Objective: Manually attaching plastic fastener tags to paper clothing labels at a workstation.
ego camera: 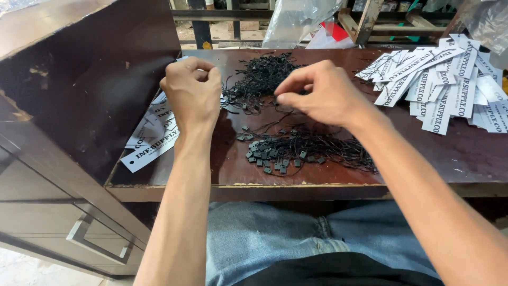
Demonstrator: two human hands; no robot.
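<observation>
My left hand [191, 95] is closed in a pinch over a stack of white paper tags [151, 140] at the table's left side; what it pinches is too small to tell. My right hand [323, 94] pinches a thin black string, its fingertips by a tangled heap of black strings [260, 79] at the back middle. In front of both hands lies a second bunch of black strings with small square plastic ends [296, 151].
A dark brown wooden table [423, 153] bears a spread pile of white printed tags [444, 85] at the right. A dark panel and a cabinet with a metal handle [100, 241] stand at the left. Clear plastic bags [296, 21] lie behind the table.
</observation>
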